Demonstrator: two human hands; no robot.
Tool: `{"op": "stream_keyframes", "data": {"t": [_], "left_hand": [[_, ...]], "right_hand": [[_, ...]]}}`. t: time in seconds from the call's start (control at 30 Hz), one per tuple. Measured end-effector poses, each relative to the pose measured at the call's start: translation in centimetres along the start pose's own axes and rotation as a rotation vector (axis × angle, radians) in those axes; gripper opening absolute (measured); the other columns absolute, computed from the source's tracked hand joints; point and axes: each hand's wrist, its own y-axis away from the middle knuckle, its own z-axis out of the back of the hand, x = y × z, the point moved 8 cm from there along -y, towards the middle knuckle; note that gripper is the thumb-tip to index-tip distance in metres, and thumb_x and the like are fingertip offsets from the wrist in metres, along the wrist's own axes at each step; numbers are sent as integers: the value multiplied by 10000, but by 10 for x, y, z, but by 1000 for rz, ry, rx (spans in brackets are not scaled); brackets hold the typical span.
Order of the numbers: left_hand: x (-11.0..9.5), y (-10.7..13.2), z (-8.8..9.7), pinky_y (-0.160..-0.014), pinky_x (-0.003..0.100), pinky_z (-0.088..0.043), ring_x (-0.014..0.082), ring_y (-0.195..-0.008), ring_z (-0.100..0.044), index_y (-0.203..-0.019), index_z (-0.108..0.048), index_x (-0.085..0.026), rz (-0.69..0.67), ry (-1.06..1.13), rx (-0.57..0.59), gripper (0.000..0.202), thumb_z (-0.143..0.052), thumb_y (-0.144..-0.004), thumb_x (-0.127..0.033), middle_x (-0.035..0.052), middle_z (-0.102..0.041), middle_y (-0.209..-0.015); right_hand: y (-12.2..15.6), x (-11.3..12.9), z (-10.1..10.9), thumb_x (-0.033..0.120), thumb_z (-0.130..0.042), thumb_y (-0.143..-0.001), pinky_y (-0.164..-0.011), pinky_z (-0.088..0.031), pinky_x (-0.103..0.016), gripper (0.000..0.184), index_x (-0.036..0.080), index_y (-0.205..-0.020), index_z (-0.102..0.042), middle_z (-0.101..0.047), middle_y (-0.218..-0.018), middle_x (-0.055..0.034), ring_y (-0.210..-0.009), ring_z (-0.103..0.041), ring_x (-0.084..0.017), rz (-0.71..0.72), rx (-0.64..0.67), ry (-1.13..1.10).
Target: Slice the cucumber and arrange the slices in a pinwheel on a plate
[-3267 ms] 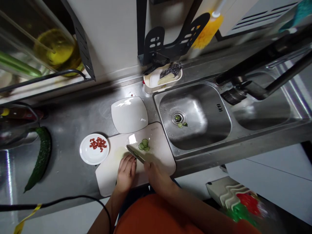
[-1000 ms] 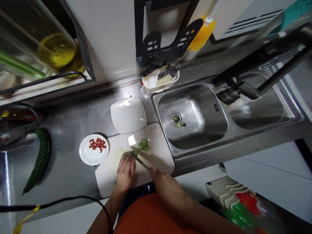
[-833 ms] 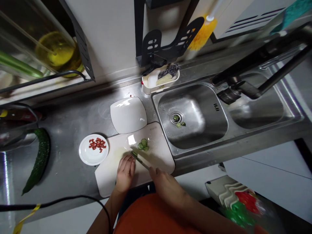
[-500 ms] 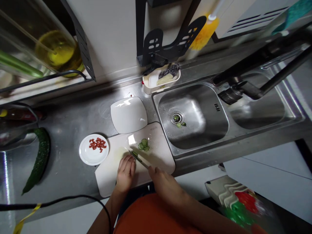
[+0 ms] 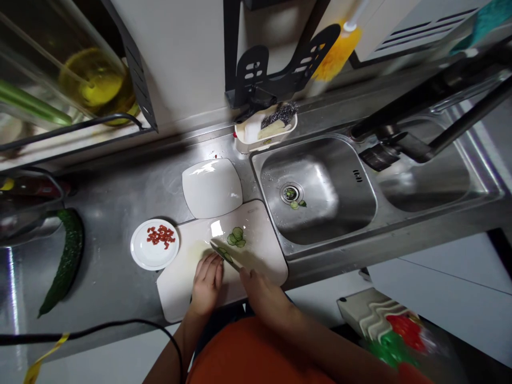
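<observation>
My right hand [image 5: 262,293] grips a kitchen knife [image 5: 224,254] by its handle, the blade slanting up to the left over the white cutting board [image 5: 260,266]. Close against the blade, my left hand [image 5: 207,277] has its fingers curled down over a cucumber piece that they mostly hide. Thin green slices show along the blade. Just beyond the knife lies a small pile of cucumber slices [image 5: 237,237] on the board.
A white square plate [image 5: 212,186] touches the board's far edge. Left of it stand a round plate [image 5: 138,248] with chopped red bits [image 5: 160,236] and a whole cucumber [image 5: 66,266]. On the right is a steel sink [image 5: 320,213] with cucumber scraps [image 5: 298,204]; a sponge holder [image 5: 256,146] sits behind.
The knife has shifted slightly to the left with my right hand, and its blade now shows more of its flat side. My left hand stays in place.
</observation>
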Motion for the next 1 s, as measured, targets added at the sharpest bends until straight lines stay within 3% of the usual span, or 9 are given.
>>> {"op": "stream_keyframes", "data": {"t": [0.47, 0.7, 0.9, 1.0], "left_hand": [[-2, -2, 0, -1000, 414, -452, 193, -1075, -593, -1120, -589, -156, -4, 15, 21, 268, -482, -880, -103, 82, -667, -1087], [1, -2, -2, -1003, 433, -446, 206, -1088, -577, -1138, -584, -167, 46, 20, 60, 273, -453, -899, -155, 94, -643, -1122], [0, 1, 2, -1023, 448, -434, 247, -1206, -484, -1227, -550, -177, 72, -44, 117, 347, -493, -886, -198, 131, -540, -1257], [4, 9, 2, -1021, 462, -434, 272, -1244, -444, -1308, -502, -202, 119, -98, 165, 424, -484, -884, -196, 143, -473, -1323]], "right_hand": [[-24, -2, -22, 23, -323, -853, -666, -469, -273, 376, 157, -1099, -574, -654, -905, -106, -795, -633, -203, 27, -100, 34], [-21, -3, -17, 21, -353, -833, -729, -466, -308, 348, 146, -1051, -595, -658, -900, -119, -829, -622, -225, 13, -193, 16], [-20, -12, -19, 61, -364, -855, -807, -448, -317, 361, 178, -1115, -585, -648, -932, -93, -886, -597, -207, 25, -246, 5], [-18, -17, -21, 50, -351, -855, -765, -455, -314, 389, 181, -1137, -584, -646, -926, -106, -880, -606, -222, 22, -223, -2]]}}
